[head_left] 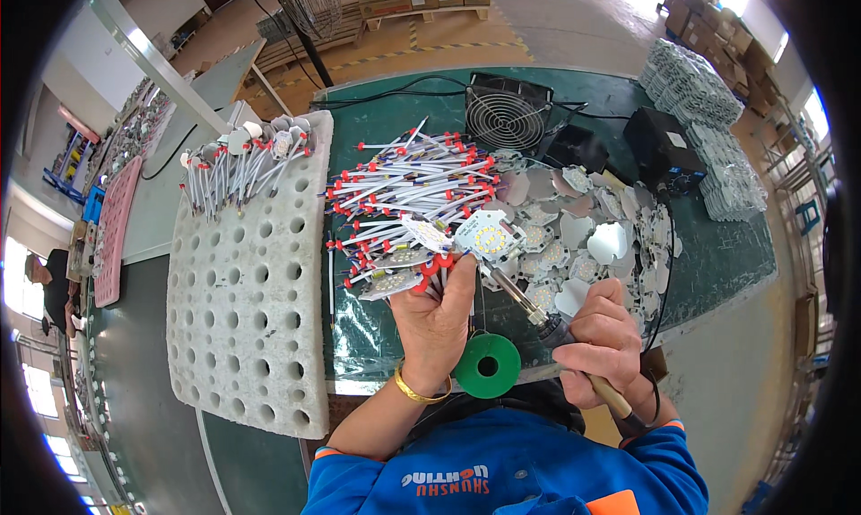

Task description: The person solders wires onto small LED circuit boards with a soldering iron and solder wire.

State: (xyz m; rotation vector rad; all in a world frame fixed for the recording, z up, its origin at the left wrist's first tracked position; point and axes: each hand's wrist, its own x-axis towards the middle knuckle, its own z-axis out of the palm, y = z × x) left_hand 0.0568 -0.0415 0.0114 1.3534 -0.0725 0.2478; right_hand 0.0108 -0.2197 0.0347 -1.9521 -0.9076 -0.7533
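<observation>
My left hand (435, 322) is closed around a bunch of white-sleeved wires with red ends, several round LED boards fanned out above the fingers. One white LED board (489, 235) stands face up by the thumb tip. In my right hand (605, 349) is a soldering iron (513, 291), gripped by its handle. Its tip reaches the lower edge of that board, next to the left thumb; whether it touches cannot be made out. A green solder spool (466, 376) lies between my forearms at the table's near edge.
A pile of white-sleeved wires (413, 178) and loose LED boards (574, 232) lie beyond my hands. A fan (505, 118) and black box (664, 152) stand behind, with stacked boards (691, 84) at right. Left is a holed foam block (309, 246) bearing finished-looking bundles. Another person (58, 291) is far left.
</observation>
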